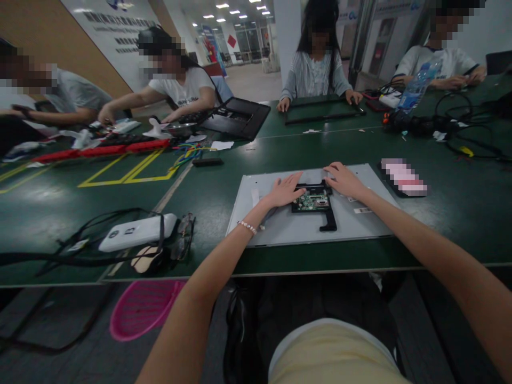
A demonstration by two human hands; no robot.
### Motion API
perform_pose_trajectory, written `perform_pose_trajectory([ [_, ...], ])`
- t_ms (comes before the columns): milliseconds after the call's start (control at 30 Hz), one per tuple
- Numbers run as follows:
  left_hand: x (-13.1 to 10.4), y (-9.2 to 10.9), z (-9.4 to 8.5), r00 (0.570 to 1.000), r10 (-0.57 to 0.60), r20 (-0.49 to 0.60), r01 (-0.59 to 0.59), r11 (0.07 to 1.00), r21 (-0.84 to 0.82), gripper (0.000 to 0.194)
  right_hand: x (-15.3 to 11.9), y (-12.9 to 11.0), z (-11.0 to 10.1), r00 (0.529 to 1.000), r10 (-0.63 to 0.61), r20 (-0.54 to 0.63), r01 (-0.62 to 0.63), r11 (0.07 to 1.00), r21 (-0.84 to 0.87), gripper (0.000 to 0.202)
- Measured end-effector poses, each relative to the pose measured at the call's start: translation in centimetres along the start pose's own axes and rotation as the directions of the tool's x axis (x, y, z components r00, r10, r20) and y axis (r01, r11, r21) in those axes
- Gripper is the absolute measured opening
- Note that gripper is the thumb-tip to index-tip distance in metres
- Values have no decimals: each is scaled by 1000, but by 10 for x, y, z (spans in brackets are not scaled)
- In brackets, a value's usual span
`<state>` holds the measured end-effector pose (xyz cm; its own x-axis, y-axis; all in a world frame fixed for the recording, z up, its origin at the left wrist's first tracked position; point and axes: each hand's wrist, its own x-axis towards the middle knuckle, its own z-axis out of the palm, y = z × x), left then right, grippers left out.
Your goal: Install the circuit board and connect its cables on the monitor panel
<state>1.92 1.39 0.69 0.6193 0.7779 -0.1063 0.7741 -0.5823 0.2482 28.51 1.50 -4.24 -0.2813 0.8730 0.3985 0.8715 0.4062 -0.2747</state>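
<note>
A flat grey panel (272,229) lies on the green table in front of me. On its middle sits a black bracket (328,218) around a green circuit board (312,201). My left hand (285,191) rests at the bracket's left side, fingers spread, its thumb reaching over the board's upper left corner. My right hand (343,180) lies at the bracket's upper right corner with its fingers apart. Neither hand is closed around anything.
A phone (404,177) lies right of the panel. To the left are a white power bank (138,232), glasses (184,237) and cables. A pink basket (144,309) stands below the table edge. Several people sit opposite; one holds a black frame (326,116).
</note>
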Motion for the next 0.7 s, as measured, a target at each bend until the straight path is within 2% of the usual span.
perform_pose_trajectory([
  [367,-12,6,4,989,33,-145,-27,999,45,64,0,-2,-3,1000,7,-6,-7,997,76,38],
  [533,-11,4,4,991,14,-134,-14,1000,2,65,-2,-5,-7,999,16,-37,-11,993,117,34],
  [700,-12,-7,-7,999,32,-30,-37,982,-186,74,-3,-8,-13,995,56,-80,-44,989,145,32],
])
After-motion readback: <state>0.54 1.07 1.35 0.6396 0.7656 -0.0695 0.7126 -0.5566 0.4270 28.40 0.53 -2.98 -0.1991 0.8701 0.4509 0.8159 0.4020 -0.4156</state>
